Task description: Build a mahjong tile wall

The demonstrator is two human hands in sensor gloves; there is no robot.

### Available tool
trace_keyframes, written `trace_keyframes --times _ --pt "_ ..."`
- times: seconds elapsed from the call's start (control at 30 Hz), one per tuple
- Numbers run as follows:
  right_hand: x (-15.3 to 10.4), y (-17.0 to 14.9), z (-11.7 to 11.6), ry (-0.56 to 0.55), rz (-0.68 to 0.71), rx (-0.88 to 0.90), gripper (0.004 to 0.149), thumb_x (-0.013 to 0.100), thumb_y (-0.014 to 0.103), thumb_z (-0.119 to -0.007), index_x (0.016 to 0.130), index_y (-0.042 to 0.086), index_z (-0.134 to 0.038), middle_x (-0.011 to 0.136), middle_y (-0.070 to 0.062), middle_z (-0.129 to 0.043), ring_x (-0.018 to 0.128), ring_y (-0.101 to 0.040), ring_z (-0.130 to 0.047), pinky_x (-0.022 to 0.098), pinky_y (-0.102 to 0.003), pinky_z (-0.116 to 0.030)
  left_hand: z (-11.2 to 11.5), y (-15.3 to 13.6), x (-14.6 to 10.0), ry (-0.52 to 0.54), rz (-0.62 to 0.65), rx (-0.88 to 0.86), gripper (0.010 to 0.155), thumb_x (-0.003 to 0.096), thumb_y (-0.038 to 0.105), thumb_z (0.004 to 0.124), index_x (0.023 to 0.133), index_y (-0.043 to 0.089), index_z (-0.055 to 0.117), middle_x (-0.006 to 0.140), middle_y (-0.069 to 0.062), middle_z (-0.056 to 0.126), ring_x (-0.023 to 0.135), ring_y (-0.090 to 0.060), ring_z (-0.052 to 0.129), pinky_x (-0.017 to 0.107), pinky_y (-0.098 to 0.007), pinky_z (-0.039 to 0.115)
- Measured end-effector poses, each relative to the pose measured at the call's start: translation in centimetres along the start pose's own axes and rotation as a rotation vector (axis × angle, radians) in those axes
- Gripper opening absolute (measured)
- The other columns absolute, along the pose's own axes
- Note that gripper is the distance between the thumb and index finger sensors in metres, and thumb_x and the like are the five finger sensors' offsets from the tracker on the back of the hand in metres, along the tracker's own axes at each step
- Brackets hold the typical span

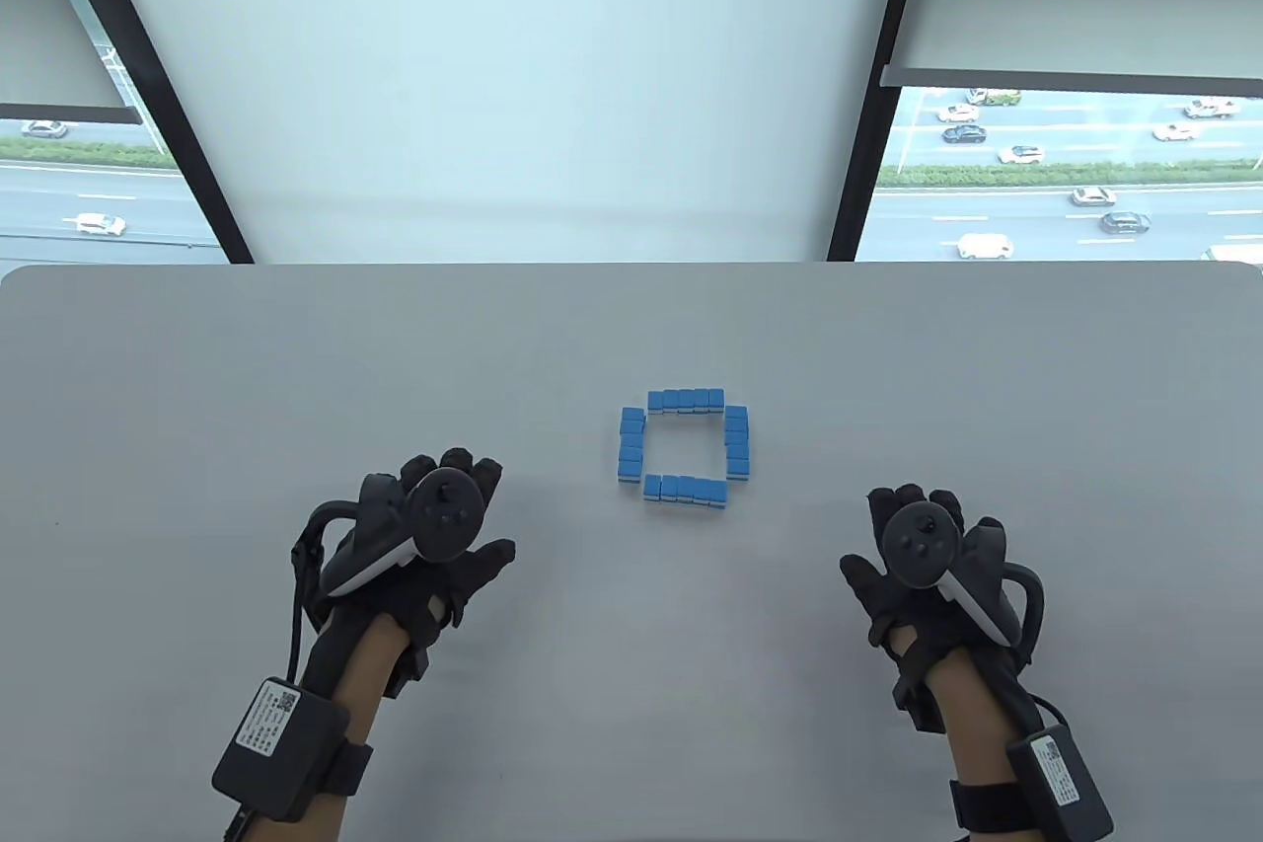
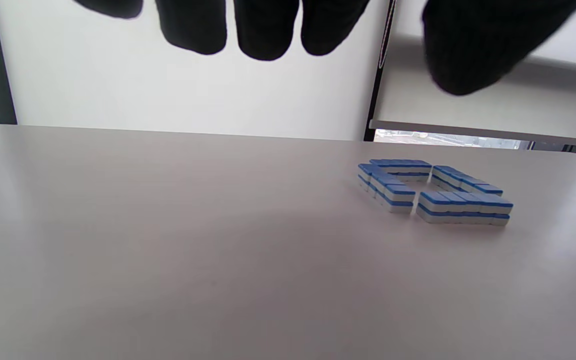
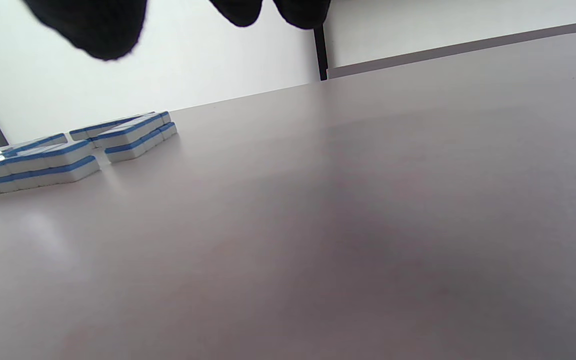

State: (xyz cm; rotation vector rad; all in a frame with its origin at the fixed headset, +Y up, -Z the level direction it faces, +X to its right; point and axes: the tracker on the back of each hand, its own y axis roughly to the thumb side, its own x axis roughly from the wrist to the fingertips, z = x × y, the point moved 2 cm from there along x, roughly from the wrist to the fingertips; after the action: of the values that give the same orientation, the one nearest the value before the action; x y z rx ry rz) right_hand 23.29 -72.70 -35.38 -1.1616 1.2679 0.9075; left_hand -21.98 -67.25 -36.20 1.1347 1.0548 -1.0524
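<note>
Left hand [image 1: 434,536] empty, fingers relaxed | right hand [image 1: 928,556] likewise | tiles [image 1: 684,447] ahead between them: two-layer square looks finished | surface [image 1: 296,368] shows no loose tiles

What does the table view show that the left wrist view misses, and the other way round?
Only the table view shows both gloved hands, the left hand and right hand, held open apart from the tiles, with a tracker strapped on each, plus the road with cars outside. Only the left wrist view shows from the side that the mahjong tile wall is stacked two tiles high. Both show the blue-backed tiles forming a square ring with corner gaps on the grey table.
</note>
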Motion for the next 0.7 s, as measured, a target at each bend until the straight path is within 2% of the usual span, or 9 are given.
trace_keyframes --times 0.13,0.4,0.53,0.7 --pt "0.0 0.0 0.0 0.002 -0.003 -0.002 0.076 0.039 0.062 -0.069 0.104 0.034 -0.039 0.113 0.004 -0.034 0.103 -0.031 -0.024 0.068 -0.062 -0.016 1.9 -0.6 -0.4 0.017 -0.041 -0.057 0.081 0.0408 0.064 0.073 0.11 0.03 0.048 0.118 -0.003 0.048 0.108 -0.043 0.048 0.072 -0.071 0.045" --pt "0.3 -0.1 -0.3 0.007 -0.019 -0.016 0.077 0.039 0.063 -0.068 0.104 0.036 -0.036 0.113 0.006 -0.031 0.103 -0.028 -0.023 0.069 -0.061 -0.016 4.5 -1.9 -1.0 0.004 -0.105 -0.025 0.087 0.0401 0.067 0.072 0.111 0.031 0.036 0.12 -0.004 0.033 0.109 -0.045 0.035 0.072 -0.073 0.038" --pt "0.5 -0.3 -0.4 0.002 -0.033 -0.022 0.079 0.038 0.065 -0.066 0.104 0.04 -0.03 0.114 0.007 -0.022 0.103 -0.031 -0.014 0.067 -0.064 -0.012 6.0 -2.4 -0.7 -0.08 -0.109 -0.019 0.091 0.0397 0.068 0.07 0.111 0.031 0.028 0.119 -0.006 0.024 0.108 -0.047 0.027 0.071 -0.074 0.033" --pt "0.6 -0.8 -0.6 0.009 -0.056 -0.023 0.081 0.038 0.068 -0.065 0.103 0.041 -0.026 0.113 0.006 -0.016 0.102 -0.033 -0.009 0.066 -0.066 -0.011 6.6 -2.5 -0.4 -0.1 -0.106 -0.032 0.09 0.0396 0.068 0.07 0.111 0.031 0.028 0.119 -0.005 0.025 0.108 -0.047 0.028 0.071 -0.074 0.033"
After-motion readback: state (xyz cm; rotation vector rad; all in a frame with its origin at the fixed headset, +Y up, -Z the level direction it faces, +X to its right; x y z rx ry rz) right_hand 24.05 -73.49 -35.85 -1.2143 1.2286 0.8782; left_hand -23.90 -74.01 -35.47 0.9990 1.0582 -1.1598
